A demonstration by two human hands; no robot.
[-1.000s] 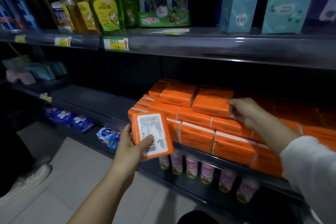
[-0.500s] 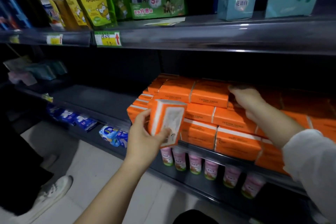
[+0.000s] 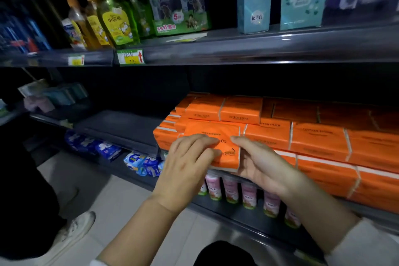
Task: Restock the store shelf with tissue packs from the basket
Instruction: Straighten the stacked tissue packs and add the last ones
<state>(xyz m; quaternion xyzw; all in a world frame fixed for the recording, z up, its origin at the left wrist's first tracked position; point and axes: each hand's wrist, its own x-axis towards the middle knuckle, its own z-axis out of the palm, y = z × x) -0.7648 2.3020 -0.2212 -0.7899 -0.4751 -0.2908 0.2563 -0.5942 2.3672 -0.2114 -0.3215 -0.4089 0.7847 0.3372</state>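
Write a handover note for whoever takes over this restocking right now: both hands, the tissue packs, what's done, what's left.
Left hand: fingers lie flat across the orange tissue pack, pressing it.
Right hand: thumb on the pack's face, fingers hidden behind its right edge, gripping it.
Pack: at the front left of the stacked packs on the middle shelf, lower edge over the shelf lip.
Done: several layers stacked.
Left: seat this pack; room remains on the shelf to the stack's left. Basket not in view.
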